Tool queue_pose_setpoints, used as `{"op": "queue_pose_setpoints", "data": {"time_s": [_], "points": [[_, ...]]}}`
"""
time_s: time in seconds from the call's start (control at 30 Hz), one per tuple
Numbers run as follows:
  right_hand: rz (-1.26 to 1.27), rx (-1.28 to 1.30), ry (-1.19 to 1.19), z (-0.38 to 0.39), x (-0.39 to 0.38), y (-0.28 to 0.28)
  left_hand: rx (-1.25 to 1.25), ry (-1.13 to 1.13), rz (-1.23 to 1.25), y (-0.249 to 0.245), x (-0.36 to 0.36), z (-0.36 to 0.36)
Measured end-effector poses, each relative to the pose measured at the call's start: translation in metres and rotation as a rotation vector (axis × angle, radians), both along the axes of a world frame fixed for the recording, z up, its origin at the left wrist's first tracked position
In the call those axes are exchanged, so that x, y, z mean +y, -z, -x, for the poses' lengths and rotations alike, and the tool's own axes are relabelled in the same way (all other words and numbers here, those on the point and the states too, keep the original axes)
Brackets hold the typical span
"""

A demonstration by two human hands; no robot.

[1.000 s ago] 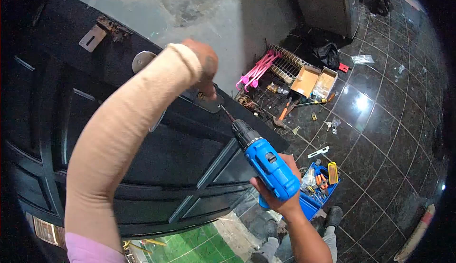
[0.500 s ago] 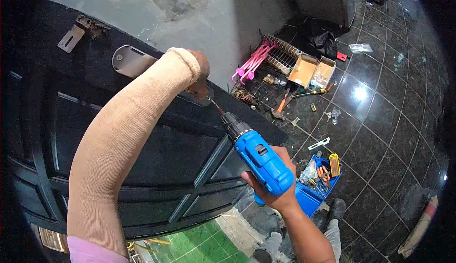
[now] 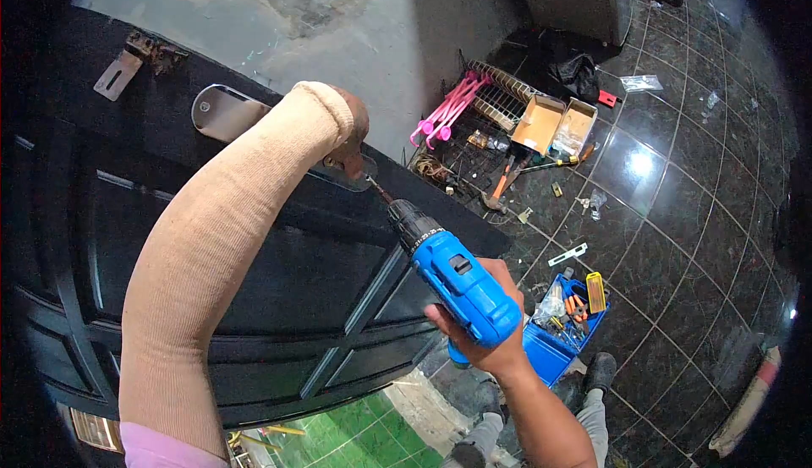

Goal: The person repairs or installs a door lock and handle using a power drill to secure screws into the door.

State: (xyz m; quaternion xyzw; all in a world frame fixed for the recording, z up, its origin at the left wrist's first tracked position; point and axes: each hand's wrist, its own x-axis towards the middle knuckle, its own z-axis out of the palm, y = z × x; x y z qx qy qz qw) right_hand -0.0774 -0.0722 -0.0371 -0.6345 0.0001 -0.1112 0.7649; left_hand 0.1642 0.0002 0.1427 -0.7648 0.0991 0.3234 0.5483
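My right hand (image 3: 499,345) grips a blue cordless drill (image 3: 469,290) by its handle. From the drill's black chuck a thin bit (image 3: 380,190) points up and left, its tip at the lower end of a metal door handle plate (image 3: 228,113). That long rounded plate lies along the edge of a black panelled door (image 3: 296,278). My left hand (image 3: 357,125), beyond a beige sleeve, is curled over the plate's middle and holds it; most of its fingers are hidden. A screw hole shows at the plate's upper end.
A rusty latch bracket (image 3: 120,72) sits farther up the door. On the dark tiled floor are a blue toolbox (image 3: 550,351) with pliers, a hammer (image 3: 501,187), two open cardboard boxes (image 3: 538,126), a wire rack (image 3: 499,111) with pink pieces, and a metal strip (image 3: 567,254).
The drill and my right hand have shifted slightly left and up in view. The door and plate have shifted slightly left too, and the bit stays at the plate's lower end.
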Motion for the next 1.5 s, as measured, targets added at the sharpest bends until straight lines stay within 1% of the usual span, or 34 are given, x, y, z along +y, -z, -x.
{"op": "queue_pose_setpoints", "data": {"time_s": [0.07, 0.17, 0.27, 0.3, 0.47, 0.57, 0.77, 0.9, 0.97, 1.17, 1.27, 1.37, 1.5], "points": [[-0.004, 0.009, -0.009, 0.000, 0.000, 0.000, -0.008, 0.024, -0.039, 0.004, 0.000, 0.000], [0.100, -0.093, 0.084, -0.003, 0.001, 0.001, -0.001, -0.001, -0.027, -0.001, -0.007, 0.006], [0.024, 0.023, -0.003, 0.000, 0.000, -0.002, -0.004, -0.015, -0.031, 0.001, -0.004, 0.004], [0.023, 0.025, -0.006, 0.000, 0.001, -0.002, 0.004, -0.014, -0.025, 0.000, -0.004, 0.004], [0.012, -0.002, 0.009, 0.000, 0.000, -0.002, 0.031, -0.033, -0.018, 0.000, -0.006, 0.004], [-0.015, -0.004, 0.016, 0.000, 0.003, 0.000, 0.024, -0.005, -0.039, 0.001, -0.007, 0.006], [0.018, 0.011, 0.001, 0.000, 0.000, -0.005, 0.007, -0.018, -0.040, 0.001, -0.009, 0.009], [0.103, -0.062, 0.055, -0.001, -0.001, -0.004, 0.005, -0.033, -0.001, 0.000, -0.008, 0.008], [0.113, -0.059, 0.050, -0.002, -0.001, -0.004, -0.004, -0.043, 0.002, 0.001, -0.006, 0.007], [0.047, -0.050, 0.042, -0.003, 0.000, -0.004, 0.027, -0.035, -0.020, 0.000, -0.008, 0.008], [0.036, -0.034, 0.044, -0.004, 0.001, -0.003, -0.011, -0.022, 0.015, -0.001, -0.006, 0.008], [0.061, -0.028, 0.048, -0.004, 0.000, -0.005, 0.014, 0.012, -0.008, -0.001, -0.008, 0.010], [0.039, -0.008, 0.023, -0.003, -0.001, -0.007, 0.012, -0.013, -0.009, 0.000, -0.009, 0.011]]}}
